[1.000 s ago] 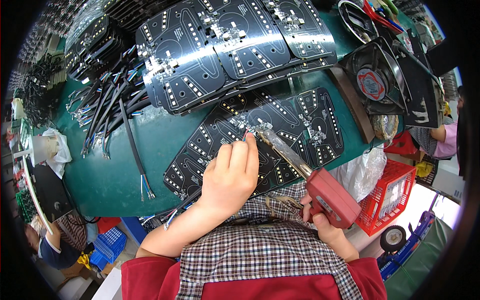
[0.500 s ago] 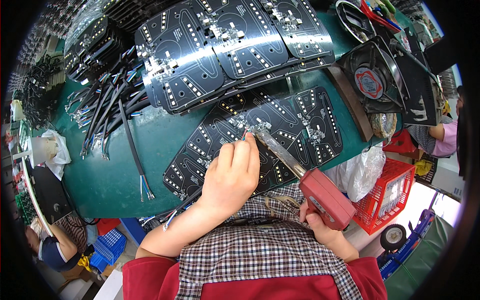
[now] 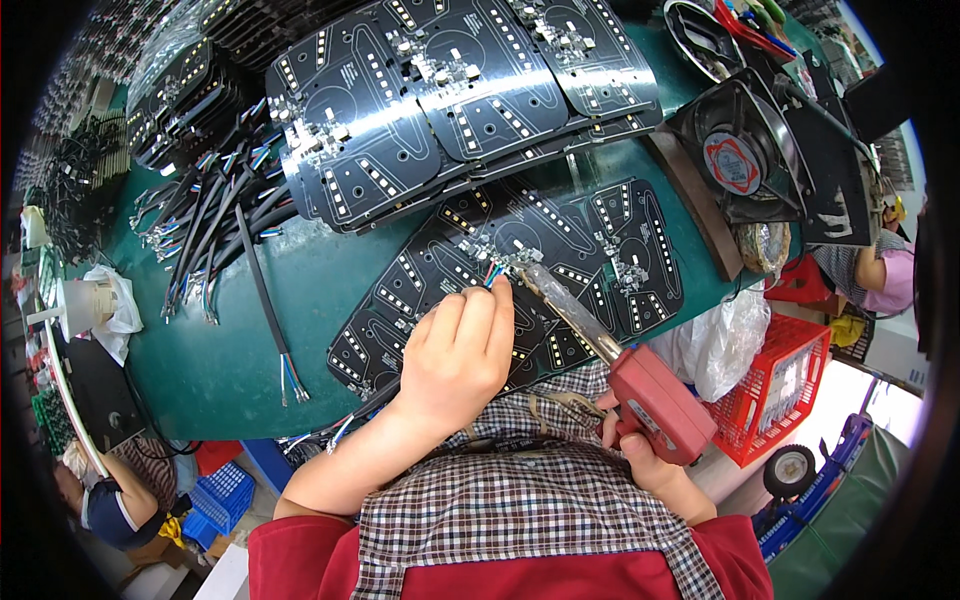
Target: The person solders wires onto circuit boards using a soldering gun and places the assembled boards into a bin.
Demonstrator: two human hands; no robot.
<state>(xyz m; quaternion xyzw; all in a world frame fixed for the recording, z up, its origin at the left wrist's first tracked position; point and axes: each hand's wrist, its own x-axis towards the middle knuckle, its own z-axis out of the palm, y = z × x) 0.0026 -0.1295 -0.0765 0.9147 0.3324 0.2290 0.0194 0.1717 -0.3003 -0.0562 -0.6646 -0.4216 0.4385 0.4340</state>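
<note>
My left hand is closed around a black cable, its fingertips pinching near the thin coloured wires at the cable's end. These wires meet the components on a black circuit board panel dotted with small LEDs. My right hand grips a red soldering gun by its handle. The gun's long metal barrel slants up to the left, and its tip is beside the wire ends. Whether tip and wires touch is too small to tell. Most of the cable is hidden under my left hand.
Stacked circuit board panels lie behind the work. Bundled black cables lie left, with a single cable nearer. A dark bar and a fan stand right. A red crate is beside the green table.
The soldering gun has shifted slightly right and down, its tip moving a little away from my fingertips. More of the coloured wires shows. My left hand has barely moved.
</note>
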